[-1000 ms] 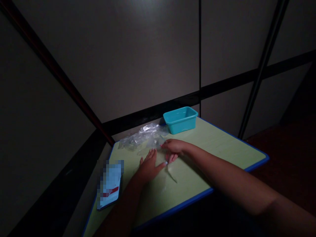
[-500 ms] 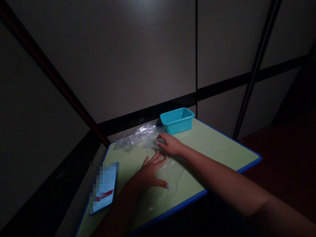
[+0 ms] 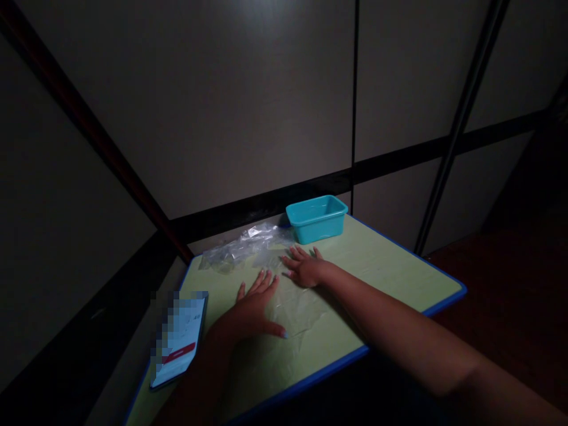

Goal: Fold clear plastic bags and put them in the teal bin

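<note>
A thin clear plastic bag (image 3: 299, 310) lies spread on the pale green table (image 3: 390, 266). Flat on its left part rests my left hand (image 3: 252, 307), fingers spread and thumb pointing right. My right hand (image 3: 307, 269) is laid at the far edge of the same plastic, its fingers apart and nothing in them. Behind both hands sits a crumpled heap of clear plastic bags (image 3: 248, 245). Just beyond my right fingers stands a turquoise plastic basket (image 3: 319, 229); the part of its inside that shows holds nothing visible.
A phone (image 3: 180, 343) with a lit, partly pixelated screen lies at the table's left edge, beside my left forearm. Blue edging (image 3: 319, 376) runs round the table. Dark-trimmed cabinet panels (image 3: 266, 118) rise right behind it. The light is dim.
My right hand has opened from a curled pose and flattened onto the plastic. My left hand has slid a little to the left, so the two hands are farther apart.
</note>
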A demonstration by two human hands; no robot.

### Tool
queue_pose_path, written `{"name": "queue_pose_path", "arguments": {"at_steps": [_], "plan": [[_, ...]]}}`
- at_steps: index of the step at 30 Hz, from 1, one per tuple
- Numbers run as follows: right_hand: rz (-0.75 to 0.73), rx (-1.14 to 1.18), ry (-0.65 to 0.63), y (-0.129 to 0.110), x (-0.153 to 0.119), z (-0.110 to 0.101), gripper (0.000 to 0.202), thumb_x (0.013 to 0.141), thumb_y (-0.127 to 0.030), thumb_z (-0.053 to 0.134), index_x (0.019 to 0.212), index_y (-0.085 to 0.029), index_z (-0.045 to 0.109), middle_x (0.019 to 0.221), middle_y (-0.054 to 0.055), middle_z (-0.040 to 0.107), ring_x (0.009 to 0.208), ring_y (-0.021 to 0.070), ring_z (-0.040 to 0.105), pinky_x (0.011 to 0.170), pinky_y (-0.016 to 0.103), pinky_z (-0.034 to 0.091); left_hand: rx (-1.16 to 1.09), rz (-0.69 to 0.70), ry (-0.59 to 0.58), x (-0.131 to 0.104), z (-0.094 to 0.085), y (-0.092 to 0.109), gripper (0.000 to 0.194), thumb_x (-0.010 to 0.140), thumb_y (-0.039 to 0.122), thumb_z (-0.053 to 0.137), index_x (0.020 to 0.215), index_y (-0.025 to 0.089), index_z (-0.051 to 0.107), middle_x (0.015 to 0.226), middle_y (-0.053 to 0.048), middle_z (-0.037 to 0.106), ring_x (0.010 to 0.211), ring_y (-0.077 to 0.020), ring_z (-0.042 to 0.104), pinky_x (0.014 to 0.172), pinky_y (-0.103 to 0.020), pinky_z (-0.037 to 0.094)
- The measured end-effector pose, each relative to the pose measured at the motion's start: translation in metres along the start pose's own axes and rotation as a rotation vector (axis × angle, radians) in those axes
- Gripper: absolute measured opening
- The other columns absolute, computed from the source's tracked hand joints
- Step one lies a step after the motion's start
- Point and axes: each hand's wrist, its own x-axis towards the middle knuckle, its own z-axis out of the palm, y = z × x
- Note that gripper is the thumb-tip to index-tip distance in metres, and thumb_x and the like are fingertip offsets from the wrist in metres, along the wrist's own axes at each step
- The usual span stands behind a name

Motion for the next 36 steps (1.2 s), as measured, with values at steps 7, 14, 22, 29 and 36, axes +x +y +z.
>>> {"name": "queue_pose_path", "arguments": {"at_steps": [7,14,22,29,36], "plan": [[-0.093,-0.007,0.116,-0.002,0.004,0.011,0.062,0.090,-0.049,0.016,0.146,-0.023,0.006,0.151,0.004,-0.004,0.138,0.0226,-0.005,0.103,0.060,-0.006,-0.029,-0.053,0.047,0.001,0.011,0.010,0.114,0.065,0.076,0.044,0.143,0.007,-0.003,0.147,-0.015,-0.015,0.137,-0.0267,-0.011,0.106,-0.057,-0.002],[-0.070,-0.036,0.085,-0.003,0.007,0.020,0.062,0.089,-0.054,0.012,0.145,-0.027,0.008,0.151,0.004,0.000,0.138,0.0237,-0.004,0.104,0.059,-0.002,-0.057,-0.037,0.036,0.005,0.021,0.008,0.130,0.051,0.083,0.050,0.143,0.011,-0.009,0.146,-0.015,-0.018,0.136,-0.0302,-0.013,0.103,-0.062,-0.002],[-0.065,-0.093,0.196,0.004,0.009,0.032,0.065,0.087,-0.060,0.013,0.144,-0.030,0.009,0.151,0.004,0.005,0.138,0.0269,0.001,0.103,0.060,0.010,-0.109,0.002,0.069,-0.001,0.019,0.005,0.123,0.056,0.081,0.048,0.143,0.017,-0.012,0.147,-0.014,-0.020,0.135,-0.0297,-0.018,0.102,-0.063,-0.003],[-0.109,-0.104,0.172,0.031,-0.006,0.026,0.067,0.086,-0.061,0.013,0.145,-0.027,0.009,0.150,0.003,0.003,0.137,0.0248,0.002,0.106,0.057,0.009,-0.156,0.049,0.084,-0.006,0.017,0.004,0.126,0.053,0.083,0.049,0.143,0.017,-0.011,0.147,-0.015,-0.019,0.135,-0.0308,-0.018,0.101,-0.064,-0.008],[-0.113,0.005,0.047,0.039,-0.023,0.000,0.086,0.078,-0.070,0.029,0.143,-0.027,-0.007,0.149,0.002,-0.007,0.136,0.0288,-0.003,0.106,0.058,0.004,-0.186,0.089,0.183,-0.008,0.011,0.010,0.113,0.064,0.079,0.043,0.143,0.019,-0.010,0.148,-0.011,-0.016,0.135,-0.0279,-0.018,0.104,-0.060,-0.009]]}}
